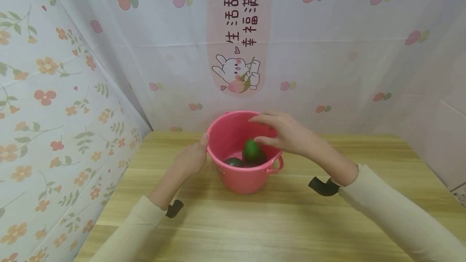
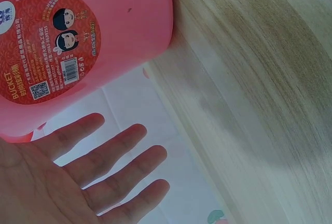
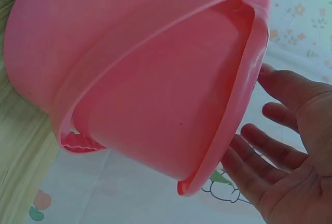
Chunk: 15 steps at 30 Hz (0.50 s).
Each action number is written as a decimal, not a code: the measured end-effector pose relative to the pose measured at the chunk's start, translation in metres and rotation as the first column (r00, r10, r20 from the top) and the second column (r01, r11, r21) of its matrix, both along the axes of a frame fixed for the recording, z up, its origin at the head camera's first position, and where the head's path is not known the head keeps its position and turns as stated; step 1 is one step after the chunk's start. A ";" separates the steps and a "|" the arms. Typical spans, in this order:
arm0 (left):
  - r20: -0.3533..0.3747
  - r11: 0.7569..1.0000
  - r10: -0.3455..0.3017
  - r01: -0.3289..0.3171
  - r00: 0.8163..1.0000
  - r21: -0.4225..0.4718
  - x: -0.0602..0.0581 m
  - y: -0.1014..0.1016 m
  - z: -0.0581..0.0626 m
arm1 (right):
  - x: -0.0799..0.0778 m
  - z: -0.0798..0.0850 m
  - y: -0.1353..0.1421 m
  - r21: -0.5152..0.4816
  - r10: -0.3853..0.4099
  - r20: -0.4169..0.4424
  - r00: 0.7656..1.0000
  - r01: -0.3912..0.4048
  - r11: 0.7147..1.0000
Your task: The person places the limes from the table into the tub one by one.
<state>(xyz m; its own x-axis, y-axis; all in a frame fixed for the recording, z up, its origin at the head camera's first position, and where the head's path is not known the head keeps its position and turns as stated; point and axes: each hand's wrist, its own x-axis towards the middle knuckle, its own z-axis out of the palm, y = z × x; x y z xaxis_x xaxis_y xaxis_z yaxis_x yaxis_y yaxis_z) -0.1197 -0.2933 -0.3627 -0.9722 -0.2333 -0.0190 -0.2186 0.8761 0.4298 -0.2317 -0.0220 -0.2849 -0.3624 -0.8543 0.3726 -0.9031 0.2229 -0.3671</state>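
A pink plastic bucket (image 1: pixel 240 181) stands upright near the table's back. Inside it lie a pear-shaped green fruit (image 1: pixel 252 149), bright on top and dark below, and a dark rounded thing (image 1: pixel 234 162) whose kind I cannot tell. My left hand (image 1: pixel 192 157) is at the bucket's left side, thumb by the rim. Its fingers (image 2: pixel 116 149) stretch out straight beside the labelled wall. Over the right part of the rim reaches my right hand (image 1: pixel 285 132), fingers loosely bent and spread from the thumb. Nothing shows in its grasp in the right wrist view.
The wooden table (image 1: pixel 255 225) extends in front of the bucket and to both sides. A printed white cloth (image 1: pixel 327 51) hangs behind, and a flowered cloth (image 1: pixel 54 132) at the left. The bucket's carrying handle (image 3: pixel 119 53) hangs down outside its wall.
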 end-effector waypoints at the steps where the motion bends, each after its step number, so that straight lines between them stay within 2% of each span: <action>1: 0.001 1.000 0.002 -0.002 1.000 0.004 0.000 0.000 0.000 | 0.000 0.000 0.001 0.003 -0.005 -0.002 1.000 0.005 1.000; 15: -0.013 1.000 0.003 -0.003 1.000 -0.006 0.000 0.003 0.000 | -0.002 -0.007 0.029 -0.022 -0.027 0.021 0.999 0.028 0.999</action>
